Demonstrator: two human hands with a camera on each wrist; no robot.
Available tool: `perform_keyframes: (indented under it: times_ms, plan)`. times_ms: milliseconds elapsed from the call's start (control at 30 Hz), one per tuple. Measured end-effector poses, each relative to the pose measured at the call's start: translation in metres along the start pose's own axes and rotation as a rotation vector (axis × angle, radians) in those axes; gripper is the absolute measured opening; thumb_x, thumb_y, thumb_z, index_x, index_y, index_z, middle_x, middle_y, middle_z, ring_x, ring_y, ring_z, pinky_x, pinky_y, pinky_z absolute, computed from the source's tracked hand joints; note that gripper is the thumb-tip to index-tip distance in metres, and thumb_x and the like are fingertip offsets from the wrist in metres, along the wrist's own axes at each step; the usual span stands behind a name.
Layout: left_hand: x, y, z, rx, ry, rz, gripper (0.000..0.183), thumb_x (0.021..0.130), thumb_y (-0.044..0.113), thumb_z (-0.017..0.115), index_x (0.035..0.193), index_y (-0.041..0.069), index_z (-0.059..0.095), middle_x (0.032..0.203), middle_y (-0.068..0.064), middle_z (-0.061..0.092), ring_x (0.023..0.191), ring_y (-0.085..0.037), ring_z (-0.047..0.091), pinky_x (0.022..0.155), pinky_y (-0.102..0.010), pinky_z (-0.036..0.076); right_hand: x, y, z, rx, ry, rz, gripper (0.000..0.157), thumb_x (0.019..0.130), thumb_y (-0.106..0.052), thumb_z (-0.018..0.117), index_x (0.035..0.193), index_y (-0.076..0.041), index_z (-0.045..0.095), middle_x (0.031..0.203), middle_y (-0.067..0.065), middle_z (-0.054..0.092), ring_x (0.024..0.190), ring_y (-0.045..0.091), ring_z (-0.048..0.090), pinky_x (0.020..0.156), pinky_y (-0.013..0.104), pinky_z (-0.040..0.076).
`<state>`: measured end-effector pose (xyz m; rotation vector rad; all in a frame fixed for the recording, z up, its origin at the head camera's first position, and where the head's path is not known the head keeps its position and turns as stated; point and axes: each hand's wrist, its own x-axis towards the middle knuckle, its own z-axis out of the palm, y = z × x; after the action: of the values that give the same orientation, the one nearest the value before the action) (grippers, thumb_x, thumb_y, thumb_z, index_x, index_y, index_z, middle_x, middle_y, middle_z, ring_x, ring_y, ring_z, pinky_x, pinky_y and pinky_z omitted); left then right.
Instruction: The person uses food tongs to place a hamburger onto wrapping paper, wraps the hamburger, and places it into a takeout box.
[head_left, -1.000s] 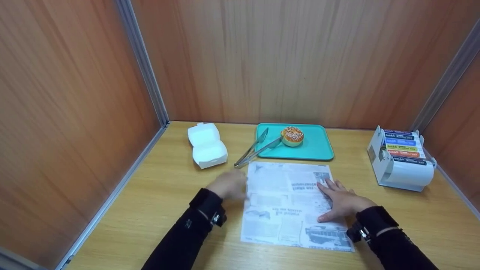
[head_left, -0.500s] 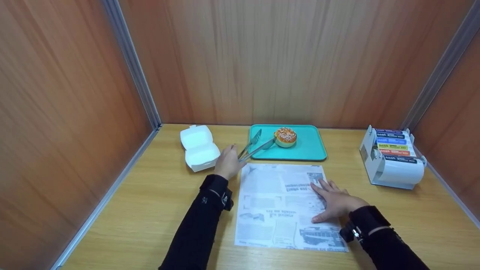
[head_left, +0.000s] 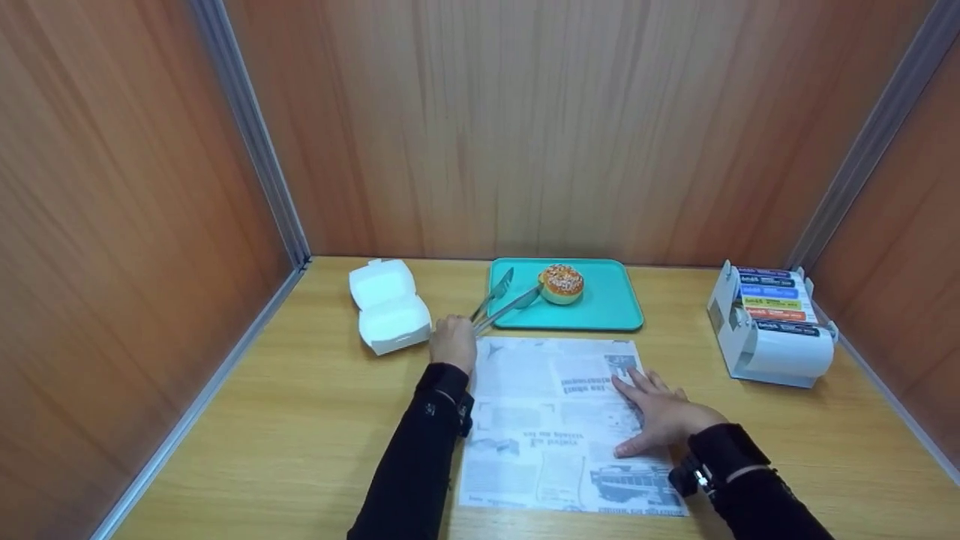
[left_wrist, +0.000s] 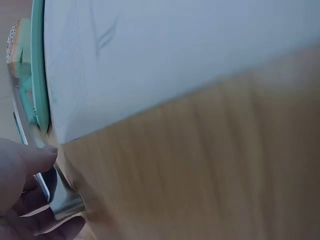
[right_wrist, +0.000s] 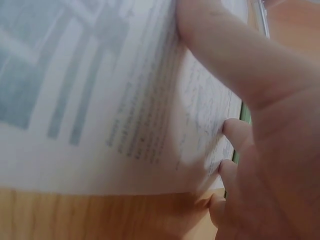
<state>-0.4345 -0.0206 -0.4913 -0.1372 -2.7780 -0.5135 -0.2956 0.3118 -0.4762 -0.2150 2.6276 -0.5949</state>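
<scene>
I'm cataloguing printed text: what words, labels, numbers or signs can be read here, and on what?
None reads with certainty.
Printed paper: headlines and small print too blurred.
Coloured labels in the white holder: too small.
Pale mark on the left sleeve: too small.

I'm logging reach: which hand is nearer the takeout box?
Left. The left hand is beside the takeout box, holding tongs; the right hand is farther, on the paper.

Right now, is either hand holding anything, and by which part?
The left hand holds the metal tongs near their joined end. The right hand grips nothing; it rests spread on the newsprint-patterned paper.
</scene>
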Motion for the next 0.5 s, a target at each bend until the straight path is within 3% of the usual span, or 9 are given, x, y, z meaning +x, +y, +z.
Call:
perform_keyframes:
  times_ms: [167,300,400,500]
  plan:
    - [-0.0029,-0.0039,0.0027,0.018,0.002,-0.025,0.011,0.100,0.000,0.067,0.106,-0.003,0.076,0.100,-0.020,0.072,0.095,-0.040,0.070,0.080,-0.053,0.060,0.0009,-0.0024,0.0035,-0.002,-0.010,-0.017,0.131,0.073,-0.063,0.092,0.172,-0.016,0.020,0.177,0.024,-0.002,0.158,0.057,-0.009,0.118,0.081,-0.004]
    - [-0.0019,-0.0003,0.0012,-0.029,-0.078,-0.056,0.015,0.104,0.005,0.062,0.117,-0.003,0.067,0.109,-0.023,0.070,0.102,-0.043,0.067,0.086,-0.055,0.058,-0.0003,-0.0006,0.0013,-0.020,-0.003,-0.031,0.130,0.075,-0.061,0.091,0.172,-0.014,0.019,0.176,0.027,-0.002,0.157,0.058,-0.009,0.117,0.082,-0.004]
    - [-0.0020,0.0017,0.0016,-0.081,-0.113,-0.078,0.015,0.107,0.005,0.058,0.119,-0.003,0.061,0.106,-0.024,0.069,0.099,-0.045,0.069,0.084,-0.055,0.058,-0.0007,0.0004,0.0008,-0.014,0.003,-0.029,0.130,0.075,-0.062,0.091,0.171,-0.014,0.019,0.176,0.027,-0.002,0.157,0.058,-0.008,0.117,0.081,-0.004]
    - [-0.0056,-0.0003,0.0045,-0.107,-0.101,-0.068,0.011,0.106,0.003,0.058,0.115,-0.003,0.058,0.099,-0.025,0.069,0.091,-0.046,0.070,0.080,-0.055,0.059,-0.0004,0.0008,0.0034,0.000,-0.004,-0.020,0.130,0.074,-0.063,0.091,0.172,-0.015,0.020,0.176,0.025,-0.002,0.157,0.057,-0.009,0.118,0.081,-0.004]
